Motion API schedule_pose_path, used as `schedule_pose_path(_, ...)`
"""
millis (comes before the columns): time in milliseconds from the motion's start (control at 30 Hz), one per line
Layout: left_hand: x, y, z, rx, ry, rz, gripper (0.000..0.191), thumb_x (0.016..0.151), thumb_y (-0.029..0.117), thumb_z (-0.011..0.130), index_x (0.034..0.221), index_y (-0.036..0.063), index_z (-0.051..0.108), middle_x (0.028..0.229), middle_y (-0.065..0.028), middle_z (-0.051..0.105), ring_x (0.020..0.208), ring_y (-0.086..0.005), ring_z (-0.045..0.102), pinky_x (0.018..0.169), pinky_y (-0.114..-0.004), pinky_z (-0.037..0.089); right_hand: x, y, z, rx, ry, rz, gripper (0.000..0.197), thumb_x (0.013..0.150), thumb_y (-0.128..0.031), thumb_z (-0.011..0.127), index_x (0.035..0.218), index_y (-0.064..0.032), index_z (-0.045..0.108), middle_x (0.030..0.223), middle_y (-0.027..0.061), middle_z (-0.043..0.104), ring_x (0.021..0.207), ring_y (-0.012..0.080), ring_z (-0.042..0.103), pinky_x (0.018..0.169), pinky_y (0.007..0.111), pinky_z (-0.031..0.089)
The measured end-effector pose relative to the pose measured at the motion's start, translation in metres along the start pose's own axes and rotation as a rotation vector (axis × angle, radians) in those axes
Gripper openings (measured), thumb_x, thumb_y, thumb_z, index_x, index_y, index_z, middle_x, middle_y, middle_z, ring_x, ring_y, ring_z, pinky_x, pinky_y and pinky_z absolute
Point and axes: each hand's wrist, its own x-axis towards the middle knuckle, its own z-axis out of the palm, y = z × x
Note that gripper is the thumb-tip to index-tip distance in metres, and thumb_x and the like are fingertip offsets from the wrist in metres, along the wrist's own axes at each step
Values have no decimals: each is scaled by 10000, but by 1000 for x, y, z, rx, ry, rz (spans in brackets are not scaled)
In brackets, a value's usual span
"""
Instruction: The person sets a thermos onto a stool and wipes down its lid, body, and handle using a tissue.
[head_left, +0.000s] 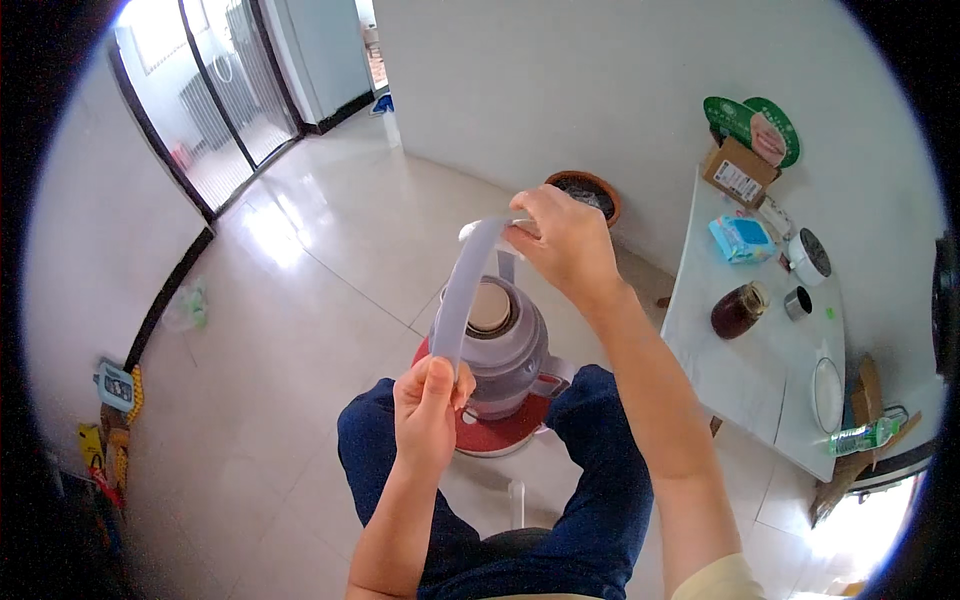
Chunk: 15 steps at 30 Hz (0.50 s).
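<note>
A grey thermos flask (504, 375) with a pale round stopper (490, 306) stands upright on a round red stool top (491, 435) between my knees. Its broad grey carrying handle (465, 285) is raised in an arch over the stopper. My left hand (433, 394) grips the near lower end of this handle, thumb on top. At the far upper end, my right hand (562, 240) pinches a piece of white cloth or tissue (470, 230) against the handle. The fingers partly hide the white piece. A side grip (553, 377) sticks out at the flask's right.
On the right, a white table (739, 375) holds a jar of dark liquid (739, 310), a metal cup (798, 303), a wipes pack (742, 240), a cardboard box (739, 172) and a plastic bottle (864, 437). A round brown-rimmed basket (611, 196) stands by the wall.
</note>
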Motion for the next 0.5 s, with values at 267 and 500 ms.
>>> schedule_pose_path(267,-3,-3,0,-28,-55,27,392,984,330,453,705,56,473,654,0,441,610,-88,367,567,-236,293,-22,-22,2,-112,57,196,235,770,-245,695,755,-46,570,672,111,591,597,295,600,534,386,462)
schedule_pose_path(500,-5,-3,1,18,-76,37,381,980,330,467,738,40,515,676,14,464,610,-61,375,561,-213,292,-29,-42,7,468,63,606,181,861,-197,597,821,-27,645,673,129,618,565,249,599,536,384,457)
